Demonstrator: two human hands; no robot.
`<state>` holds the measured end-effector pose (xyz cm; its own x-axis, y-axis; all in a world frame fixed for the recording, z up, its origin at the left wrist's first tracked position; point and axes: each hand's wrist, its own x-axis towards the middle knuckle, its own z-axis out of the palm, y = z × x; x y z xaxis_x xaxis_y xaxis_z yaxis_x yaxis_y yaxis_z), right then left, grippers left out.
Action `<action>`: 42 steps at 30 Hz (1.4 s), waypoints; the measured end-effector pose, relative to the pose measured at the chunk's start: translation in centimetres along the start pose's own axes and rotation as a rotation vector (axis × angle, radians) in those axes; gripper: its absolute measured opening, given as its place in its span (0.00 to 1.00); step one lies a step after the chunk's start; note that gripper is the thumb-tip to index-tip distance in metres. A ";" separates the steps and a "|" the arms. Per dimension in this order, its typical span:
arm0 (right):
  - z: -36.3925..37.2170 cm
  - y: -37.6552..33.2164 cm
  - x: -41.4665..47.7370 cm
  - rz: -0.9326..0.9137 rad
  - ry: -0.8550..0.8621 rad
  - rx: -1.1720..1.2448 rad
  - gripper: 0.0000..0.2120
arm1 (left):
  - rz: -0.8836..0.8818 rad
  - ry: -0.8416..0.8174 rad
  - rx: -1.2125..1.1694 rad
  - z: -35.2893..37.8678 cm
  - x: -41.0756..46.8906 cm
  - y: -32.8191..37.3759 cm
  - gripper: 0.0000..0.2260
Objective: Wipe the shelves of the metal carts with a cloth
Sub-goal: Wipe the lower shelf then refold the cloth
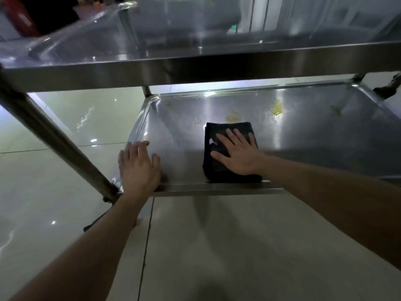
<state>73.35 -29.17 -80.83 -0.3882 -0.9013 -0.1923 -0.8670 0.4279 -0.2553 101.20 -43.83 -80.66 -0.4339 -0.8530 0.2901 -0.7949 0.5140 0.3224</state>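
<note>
A folded dark cloth (pixel 219 170) lies on the lower shelf (pixel 314 137) of a stainless-steel cart, near its front edge. My right hand (pixel 237 152) presses flat on the cloth with straight, spread fingers. My left hand (pixel 138 166) rests flat on the shelf's front-left corner, fingers straight. Yellowish stains (pixel 277 109) mark the shelf behind the cloth, with a fainter one (pixel 232 117) just beyond its far edge. The cart's upper shelf (pixel 195 46) spans the top of the view.
A slanted metal cart leg (pixel 54 135) crosses on the left, down to the shelf corner. Glossy pale floor tiles (pixel 65 192) surround the cart. A caster wheel (pixel 390 88) shows at the far right. Red and dark objects sit at the top left.
</note>
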 end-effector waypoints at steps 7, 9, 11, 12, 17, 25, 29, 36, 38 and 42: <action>2.0 -2.6 2.0 0.093 0.100 -0.072 0.50 | -0.117 -0.019 -0.081 1.3 -0.7 -0.9 0.31; 1.7 -4.1 3.8 0.056 0.084 -0.089 0.49 | -0.118 -0.001 -0.099 1.4 -1.0 -0.8 0.33; 1.6 -6.3 5.5 -0.014 0.059 -0.111 0.47 | -0.109 0.007 -0.108 1.7 -1.4 -1.0 0.33; 1.8 -7.6 6.1 -0.050 0.060 -0.121 0.46 | -0.105 0.011 -0.113 1.9 -1.5 -1.1 0.32; 3.8 -12.3 4.6 -0.207 0.098 -0.158 0.43 | -0.107 0.034 -0.179 1.7 -1.4 -1.3 0.32; 4.7 -13.0 -1.2 -0.339 0.063 -0.086 0.42 | -0.033 0.085 -0.571 -0.9 -4.0 -2.4 0.17; 4.4 -12.9 -1.8 -0.344 0.052 -0.103 0.42 | -0.079 0.270 -0.559 -2.4 -9.6 -5.4 0.05; 4.2 -13.1 -1.8 -0.326 0.038 -0.123 0.44 | -0.217 0.270 -0.727 -8.0 -6.9 -7.9 0.19; 4.4 -13.1 -1.3 -0.311 0.045 -0.120 0.45 | -0.168 0.202 -0.700 -8.5 -5.7 -7.5 0.13; 4.7 -14.2 1.8 -0.258 0.061 -0.107 0.44 | -0.194 0.240 -0.706 -7.8 -6.2 -6.8 0.15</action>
<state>86.38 -36.58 -82.03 -0.1653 -0.9834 -0.0754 -0.9664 0.1768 -0.1865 112.60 -41.34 -77.61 -0.1464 -0.9322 0.3310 -0.3534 0.3618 0.8627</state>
